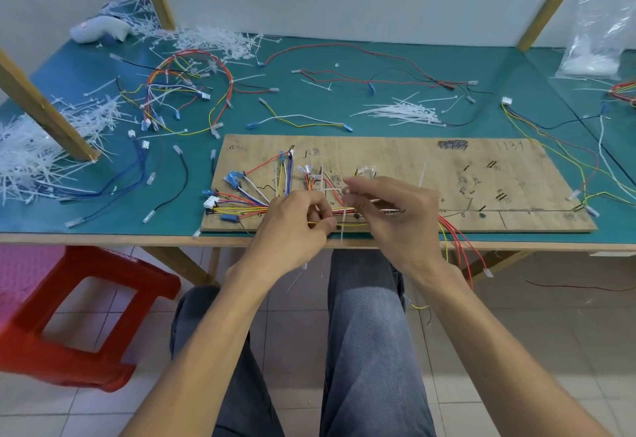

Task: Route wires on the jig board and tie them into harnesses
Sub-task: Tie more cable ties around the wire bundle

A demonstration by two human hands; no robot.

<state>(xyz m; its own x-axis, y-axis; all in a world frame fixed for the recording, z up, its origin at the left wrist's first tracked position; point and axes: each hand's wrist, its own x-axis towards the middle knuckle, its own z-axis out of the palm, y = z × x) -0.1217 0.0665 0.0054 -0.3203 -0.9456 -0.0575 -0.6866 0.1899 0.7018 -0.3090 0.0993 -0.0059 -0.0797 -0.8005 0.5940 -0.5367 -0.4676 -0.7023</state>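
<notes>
Clear crinkled plastic bag (599,34), far right on green-matted table (344,68): holds a white mass, single items too blurred to tell. Flat rectangular plywood jig board (413,161), pen-marked, lies along the table's near edge. On its left half a bundle of thin multicoloured insulated wires (241,208) fans out to blue and white connectors. Left hand (292,226): grip narrow, fingers curled, pinching the bundle. Right hand (395,216): grip closed, thumb and forefinger pinching a thin white plastic cable tie (342,226) that stands upright across the bundle, between both hands. Loose heap of white cable ties (402,111) beyond the board. Glossy red plastic stool (69,316) on tiled floor, near left.
</notes>
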